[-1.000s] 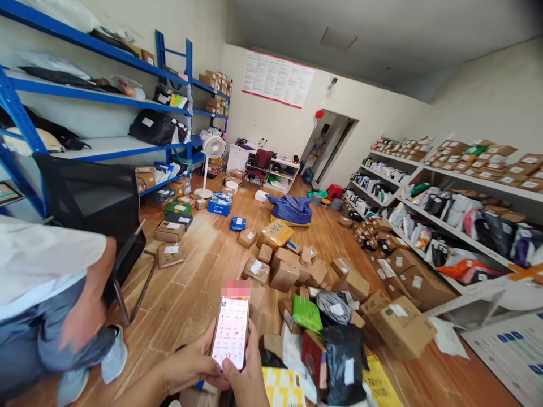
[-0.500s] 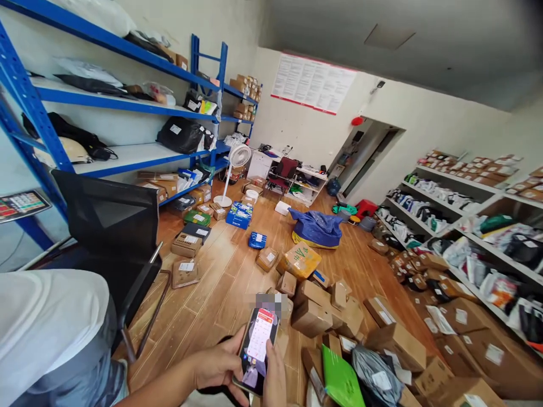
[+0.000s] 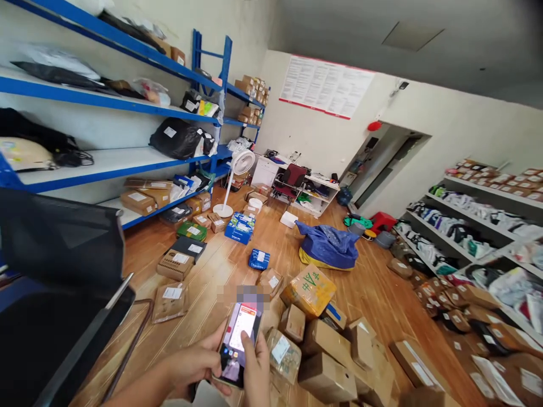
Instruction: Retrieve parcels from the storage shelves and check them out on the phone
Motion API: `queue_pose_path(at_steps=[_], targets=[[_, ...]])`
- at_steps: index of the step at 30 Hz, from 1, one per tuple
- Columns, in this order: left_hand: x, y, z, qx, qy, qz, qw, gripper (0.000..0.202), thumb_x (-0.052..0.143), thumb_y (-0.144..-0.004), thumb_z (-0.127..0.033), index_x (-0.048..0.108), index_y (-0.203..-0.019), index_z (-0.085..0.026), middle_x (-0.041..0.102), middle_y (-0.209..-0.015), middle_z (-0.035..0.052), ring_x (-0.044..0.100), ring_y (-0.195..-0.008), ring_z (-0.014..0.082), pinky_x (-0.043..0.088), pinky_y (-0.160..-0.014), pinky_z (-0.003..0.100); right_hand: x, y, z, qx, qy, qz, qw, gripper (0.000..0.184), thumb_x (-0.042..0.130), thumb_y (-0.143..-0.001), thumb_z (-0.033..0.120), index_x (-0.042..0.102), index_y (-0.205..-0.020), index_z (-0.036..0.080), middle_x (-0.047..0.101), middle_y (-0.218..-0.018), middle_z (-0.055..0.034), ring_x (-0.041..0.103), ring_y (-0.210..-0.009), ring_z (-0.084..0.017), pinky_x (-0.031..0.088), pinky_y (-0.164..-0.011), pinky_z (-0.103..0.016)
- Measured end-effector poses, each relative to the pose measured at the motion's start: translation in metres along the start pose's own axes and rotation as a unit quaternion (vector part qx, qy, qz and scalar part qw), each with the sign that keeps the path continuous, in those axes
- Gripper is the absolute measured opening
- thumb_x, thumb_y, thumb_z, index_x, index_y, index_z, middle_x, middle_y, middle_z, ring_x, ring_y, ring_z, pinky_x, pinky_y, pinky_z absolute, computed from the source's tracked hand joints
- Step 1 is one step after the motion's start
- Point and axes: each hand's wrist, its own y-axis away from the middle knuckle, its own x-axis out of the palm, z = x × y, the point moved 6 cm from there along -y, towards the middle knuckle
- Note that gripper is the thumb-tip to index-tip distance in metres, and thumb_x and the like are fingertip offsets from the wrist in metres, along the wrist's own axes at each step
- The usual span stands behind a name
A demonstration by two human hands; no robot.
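Observation:
A smartphone point(image 3: 238, 338) with a lit screen is held upright and slightly tilted at the lower middle of the view. My left hand point(image 3: 197, 362) wraps its left edge, fingers curled around the lower part. My right hand point(image 3: 257, 364) grips the right edge, its thumb lying over the screen. The top of the phone is blurred out. Just right of my right hand, a wrapped parcel point(image 3: 283, 353) with a white label sits on the floor. Cardboard boxes point(image 3: 326, 376) lie beyond it.
A black chair point(image 3: 59, 249) stands close at left, before blue shelves point(image 3: 106, 104). A white fan point(image 3: 231, 183), blue sack point(image 3: 328, 246) and yellow taped box point(image 3: 309, 289) stand ahead on the wooden floor. White shelves point(image 3: 479, 209) of parcels line the right side.
My view has shifted forward, so the chair and parcels look nearer. The seated person at the left has left the view. My right thumb has moved onto the phone's screen.

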Motion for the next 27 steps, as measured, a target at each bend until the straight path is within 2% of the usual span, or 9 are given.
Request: queue_pose_path(at_steps=[3,7,11,14,17,20,25,27], targets=[[-0.021,-0.042,-0.045,0.013,0.004,-0.006,1.0,0.122,0.053,-0.045,-0.012,-0.003,-0.153,-0.02,0.061,-0.119,0.0083,0.059,-0.081,0.0179,0.054,-0.067,0.031,0.022,-0.065,0.019,0.015,-0.02,0.031,0.999,0.057,0.068,-0.066,0.066,0.07,-0.093,0.016,0.074,-0.085,-0.0091,0.068,-0.076,-0.025,0.057,-0.067,-0.034],[-0.034,-0.081,-0.101,0.057,0.011,-0.019,0.998,0.119,0.055,-0.051,-0.013,-0.002,-0.154,-0.028,0.061,-0.121,0.0041,0.057,-0.087,0.02,0.053,-0.073,0.033,0.043,-0.138,0.046,0.024,0.002,0.067,0.997,0.048,0.067,-0.064,0.057,0.069,-0.088,0.016,0.073,-0.085,-0.0072,0.066,-0.078,-0.023,0.055,-0.072,-0.033],[-0.04,-0.102,-0.133,0.065,0.025,-0.033,0.997,0.121,0.058,-0.053,-0.016,-0.008,-0.153,-0.026,0.063,-0.118,0.0037,0.058,-0.101,0.0262,0.052,-0.076,0.033,0.056,-0.185,0.057,0.063,0.001,0.116,0.991,0.041,0.053,-0.068,0.047,0.069,-0.088,0.016,0.072,-0.081,-0.0046,0.064,-0.076,-0.021,0.053,-0.07,-0.03],[-0.047,-0.116,-0.144,0.076,0.038,-0.047,0.995,0.123,0.058,-0.051,-0.014,-0.009,-0.153,-0.028,0.062,-0.123,0.0059,0.061,-0.101,0.0253,0.054,-0.076,0.034,0.059,-0.205,0.061,0.055,0.015,0.123,0.991,0.04,0.05,-0.068,0.045,0.07,-0.089,0.016,0.073,-0.085,-0.006,0.065,-0.079,-0.023,0.054,-0.073,-0.031],[-0.049,-0.133,-0.151,0.093,0.033,-0.035,0.995,0.12,0.057,-0.05,-0.013,-0.002,-0.153,-0.027,0.064,-0.119,0.0069,0.062,-0.094,0.0227,0.055,-0.068,0.031,0.051,-0.217,0.056,0.05,0.022,0.086,0.995,0.041,0.055,-0.069,0.047,0.07,-0.092,0.017,0.073,-0.097,-0.0075,0.066,-0.093,-0.026,0.055,-0.078,-0.033],[-0.044,-0.149,-0.155,0.089,0.027,-0.01,0.996,0.117,0.054,-0.047,-0.01,0.006,-0.153,-0.025,0.066,-0.109,0.0052,0.064,-0.085,0.0209,0.053,-0.061,0.027,0.035,-0.225,0.046,0.051,0.019,0.039,0.998,0.042,0.053,-0.075,0.046,0.071,-0.102,0.018,0.073,-0.105,-0.0065,0.067,-0.1,-0.025,0.056,-0.082,-0.033],[-0.038,-0.169,-0.155,0.061,0.05,-0.017,0.997,0.122,0.052,-0.042,-0.004,0.005,-0.153,-0.021,0.067,-0.098,0.0029,0.061,-0.079,0.0164,0.042,-0.053,0.018,0.016,-0.236,0.034,0.047,0.076,-0.005,0.996,0.038,0.053,-0.082,0.046,0.074,-0.102,0.022,0.073,-0.109,-0.0046,0.066,-0.106,-0.026,0.056,-0.086,-0.033],[-0.04,-0.173,-0.152,0.057,0.058,-0.023,0.996,0.122,0.051,-0.042,-0.002,0.005,-0.153,-0.021,0.066,-0.096,0.0019,0.06,-0.078,0.0151,0.038,-0.053,0.017,0.013,-0.24,0.034,0.011,0.095,-0.017,0.995,0.038,0.052,-0.085,0.045,0.074,-0.103,0.021,0.074,-0.108,-0.0042,0.068,-0.103,-0.026,0.057,-0.083,-0.033]])
